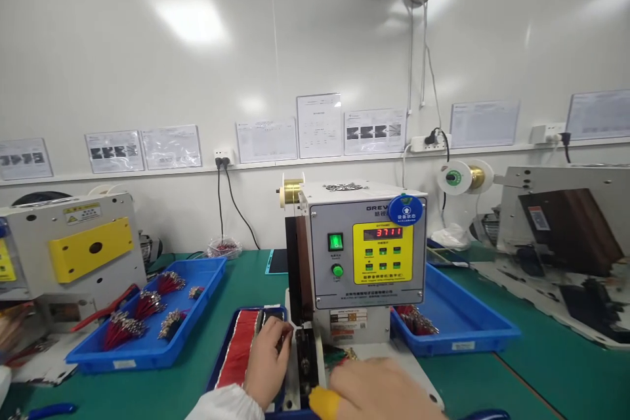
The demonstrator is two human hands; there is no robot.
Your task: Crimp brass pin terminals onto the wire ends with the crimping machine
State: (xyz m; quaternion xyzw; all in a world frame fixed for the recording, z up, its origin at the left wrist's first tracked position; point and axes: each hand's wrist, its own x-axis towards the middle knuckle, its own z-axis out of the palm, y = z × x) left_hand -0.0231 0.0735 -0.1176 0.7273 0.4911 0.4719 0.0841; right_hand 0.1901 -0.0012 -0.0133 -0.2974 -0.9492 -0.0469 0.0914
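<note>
My left hand (268, 357) is at the left side of the crimping machine's black die area (306, 361). Its fingers are curled together near the die; what they pinch is too small to make out. Beneath and beside it lies a dark blue tray (221, 357) with a row of red wires (239, 344). My right hand (381, 390), with a yellow cover on one digit, is at the bottom, in front of the machine base. It looks blurred, and most of its fingers are hidden. Just beyond it a small bunch of wires (339, 356) rests on the base.
The machine's control box (367, 256) stands directly ahead, its display lit. A blue tray (197, 315) with wire bundles is on the left, another blue tray (472, 328) on the right. More machines (93, 243) flank both sides. Blue-handled pliers (49, 411) lie lower left.
</note>
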